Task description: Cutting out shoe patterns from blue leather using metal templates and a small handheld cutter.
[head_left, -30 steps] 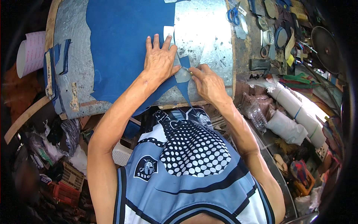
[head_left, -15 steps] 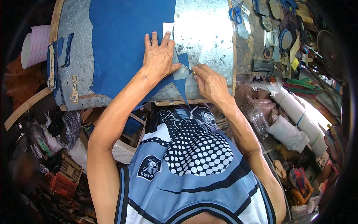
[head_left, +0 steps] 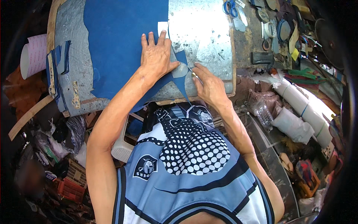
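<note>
A large blue sheet [head_left: 119, 48], leather-like, lies on a grey metal board [head_left: 214, 48]. My left hand [head_left: 154, 59] rests flat on it, fingers spread, holding down a pale template [head_left: 180, 70]. The template's white end shows beyond the fingertips, and its rounded end shows beside the thumb. My right hand [head_left: 210, 85] is closed round a slim knife [head_left: 191, 71], mostly hidden by the fingers. Its thin tip is at the right edge of the template's rounded end. A narrow pointed strip of blue material [head_left: 182, 87] hangs toward the board's near edge.
Blue-handled scissors [head_left: 230, 8], tape rolls [head_left: 268, 30] and a dark block [head_left: 261, 58] lie on the wooden bench at right. Folded blue pieces [head_left: 65, 58] sit at the board's left edge. A white roll [head_left: 298, 100] and crates [head_left: 71, 189] stand lower down.
The whole view has shifted slightly. The knife tip has moved a little up along the template's rounded edge, with my right hand turning. My left hand keeps its place on the template.
</note>
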Tool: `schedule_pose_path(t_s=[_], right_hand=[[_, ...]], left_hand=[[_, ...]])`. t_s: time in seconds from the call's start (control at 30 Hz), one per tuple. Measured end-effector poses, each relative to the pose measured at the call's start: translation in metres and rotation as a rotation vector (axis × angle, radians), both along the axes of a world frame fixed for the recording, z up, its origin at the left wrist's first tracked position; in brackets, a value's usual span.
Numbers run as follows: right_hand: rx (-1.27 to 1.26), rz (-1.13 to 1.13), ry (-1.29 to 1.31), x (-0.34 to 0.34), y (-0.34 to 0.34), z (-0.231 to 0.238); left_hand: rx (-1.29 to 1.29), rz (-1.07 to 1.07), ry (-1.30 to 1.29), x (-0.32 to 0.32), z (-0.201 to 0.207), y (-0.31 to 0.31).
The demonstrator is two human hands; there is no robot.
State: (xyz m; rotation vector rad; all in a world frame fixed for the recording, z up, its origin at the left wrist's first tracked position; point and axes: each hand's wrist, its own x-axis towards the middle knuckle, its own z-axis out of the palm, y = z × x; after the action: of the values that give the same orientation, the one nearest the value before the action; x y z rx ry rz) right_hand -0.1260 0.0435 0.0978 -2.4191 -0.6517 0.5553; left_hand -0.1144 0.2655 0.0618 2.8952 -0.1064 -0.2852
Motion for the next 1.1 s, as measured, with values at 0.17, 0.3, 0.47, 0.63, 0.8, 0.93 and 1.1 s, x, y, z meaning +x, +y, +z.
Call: schedule_pose_path(t_s=[0.17,0.3,0.47,0.63,0.8,0.93,1.1], right_hand=[[0.023,-0.093,-0.03,-0.019,0.003,-0.006],[0.004,-0.175,0.021,-0.025,0.009,-0.002],[-0.008,-0.257,0.013,-0.037,0.014,-0.004],[-0.001,-0.325,0.011,-0.045,0.019,-0.003],[0.031,-0.389,0.05,-0.054,0.022,-0.005],[0.026,-0.438,0.042,-0.06,0.027,-0.009],[0.03,-0.525,0.03,-0.071,0.037,-0.013]], left_hand=[[0.034,-0.036,0.017,0.003,0.006,-0.004],[0.057,-0.082,-0.002,0.006,0.006,-0.008],[0.107,-0.148,-0.029,0.01,0.006,-0.011],[0.127,-0.182,-0.008,0.015,0.01,-0.014],[0.141,-0.196,-0.003,0.016,0.01,-0.015],[0.157,-0.215,-0.008,0.018,0.009,-0.015],[0.169,-0.211,0.039,0.019,0.012,-0.016]])
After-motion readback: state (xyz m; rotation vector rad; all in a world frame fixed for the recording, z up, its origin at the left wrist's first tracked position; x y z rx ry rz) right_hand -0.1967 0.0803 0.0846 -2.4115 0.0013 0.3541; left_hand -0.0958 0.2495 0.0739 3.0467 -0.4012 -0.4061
